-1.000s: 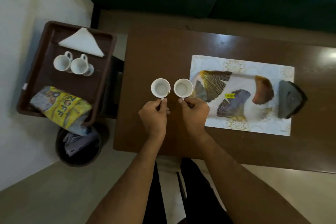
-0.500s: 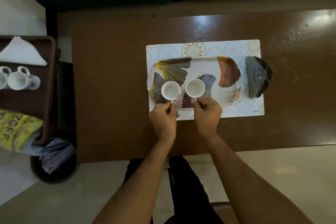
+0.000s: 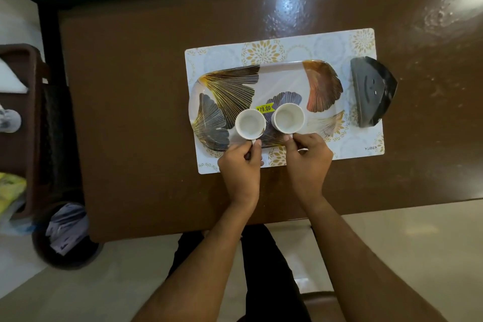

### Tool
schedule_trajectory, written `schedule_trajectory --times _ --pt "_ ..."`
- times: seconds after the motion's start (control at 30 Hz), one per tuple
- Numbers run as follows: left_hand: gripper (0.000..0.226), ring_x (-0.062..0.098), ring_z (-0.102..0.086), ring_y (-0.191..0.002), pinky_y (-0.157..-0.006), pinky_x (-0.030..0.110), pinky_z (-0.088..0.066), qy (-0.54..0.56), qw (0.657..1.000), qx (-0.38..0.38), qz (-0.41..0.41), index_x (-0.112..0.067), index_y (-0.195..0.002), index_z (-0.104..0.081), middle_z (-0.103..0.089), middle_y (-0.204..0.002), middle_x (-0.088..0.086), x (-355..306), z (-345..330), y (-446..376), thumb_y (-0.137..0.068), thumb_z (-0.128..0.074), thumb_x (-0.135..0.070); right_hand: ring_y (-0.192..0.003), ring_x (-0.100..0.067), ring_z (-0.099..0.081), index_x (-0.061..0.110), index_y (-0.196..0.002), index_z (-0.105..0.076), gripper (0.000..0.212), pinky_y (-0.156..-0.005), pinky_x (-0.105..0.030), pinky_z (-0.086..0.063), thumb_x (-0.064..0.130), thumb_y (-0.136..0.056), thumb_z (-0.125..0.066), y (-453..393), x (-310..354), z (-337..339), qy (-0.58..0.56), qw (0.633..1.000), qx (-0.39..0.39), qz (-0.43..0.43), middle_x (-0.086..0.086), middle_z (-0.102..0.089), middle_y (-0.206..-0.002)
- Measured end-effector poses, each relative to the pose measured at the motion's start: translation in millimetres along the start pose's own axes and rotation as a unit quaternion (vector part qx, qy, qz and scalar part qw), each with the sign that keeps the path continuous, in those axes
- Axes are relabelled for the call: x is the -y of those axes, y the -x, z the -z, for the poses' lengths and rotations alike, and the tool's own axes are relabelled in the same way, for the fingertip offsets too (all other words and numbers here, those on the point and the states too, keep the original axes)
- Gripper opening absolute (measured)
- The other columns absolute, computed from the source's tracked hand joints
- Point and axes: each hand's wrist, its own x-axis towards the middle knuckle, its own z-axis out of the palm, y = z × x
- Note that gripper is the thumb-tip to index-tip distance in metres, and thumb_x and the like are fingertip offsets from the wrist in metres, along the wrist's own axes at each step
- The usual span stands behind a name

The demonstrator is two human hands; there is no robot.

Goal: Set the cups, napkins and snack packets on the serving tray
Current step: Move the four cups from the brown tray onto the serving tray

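Head view: looks straight down; both forearms reach in from the bottom edge.
Table (image 3: 146,102): dark brown and glossy, carries everything in reach.
Placemat (image 3: 337,42): pale with gold flowers, laid under the tray, likely to keep the wood unmarked.
Serving tray (image 3: 285,78): oblong, leaf print, yellow price sticker (image 3: 264,108) at its middle; most of its floor is bare, so there is room for napkins and packets.
Side tray (image 3: 24,81): brown, at the left edge, cut off by the frame. A white napkin corner (image 3: 11,81), part of another cup (image 3: 9,120) and a yellow snack packet (image 3: 9,191) show there, not yet moved over.
Black holder (image 3: 371,91): wedge-shaped, on the mat's right end, just beside the serving tray.
Left hand (image 3: 241,170): fingers curled, thumb and forefinger pinching the handle of the left cup (image 3: 250,123).
Right hand (image 3: 307,159): same pinch on the handle of the right cup (image 3: 288,117).
Cups: white, empty, upright, side by side over the tray's near half, handles turned toward the person for an easy release.
Contact: cannot tell whether the bases are down on the tray or just above it.
Stage: judged as the set-down of the first pair.
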Motion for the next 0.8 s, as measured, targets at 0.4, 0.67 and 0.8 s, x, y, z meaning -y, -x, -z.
schedule_trajectory --times 0.4,0.67,0.8 --pt "0.025 0.014 -0.073 -0.055 -0.054 0.044 -0.062 0.013 1.0 0.006 -0.012 -0.007 -0.084 -0.082 -0.072 -0.068 0.003 4.5 -6.4 -0.2 -0.097 -0.074 -0.027 -0.076 -0.014 -0.067 0.007 -0.096 -0.082 0.015 -0.072 -0.02 -0.051 0.019 -0.088 -0.08 4.8 -4.8 0.8 -0.014 0.999 -0.033 0.007 -0.006 -0.071 -0.083" --pt "0.031 0.017 -0.072 -0.057 -0.057 0.047 -0.063 0.023 1.0 0.014 -0.016 -0.009 -0.088 -0.084 -0.068 -0.065 -0.004 7.1 -8.4 -1.3 -0.094 -0.073 -0.038 -0.075 -0.016 -0.069 0.008 -0.095 -0.083 0.014 -0.072 -0.029 -0.056 0.019 -0.087 -0.08 3.5 -6.0 0.0 -0.015 0.999 -0.037 0.018 -0.005 -0.072 -0.082" --pt "0.034 0.018 -0.072 -0.059 -0.059 0.049 -0.063 0.023 1.0 0.015 -0.014 -0.01 -0.092 -0.085 -0.07 -0.067 -0.002 7.4 -8.3 -1.1 -0.093 -0.072 -0.041 -0.076 -0.016 -0.069 0.007 -0.096 -0.083 0.015 -0.073 -0.027 -0.056 0.019 -0.087 -0.08 4.0 -5.3 0.4 -0.014 0.999 -0.037 0.021 -0.005 -0.074 -0.084"
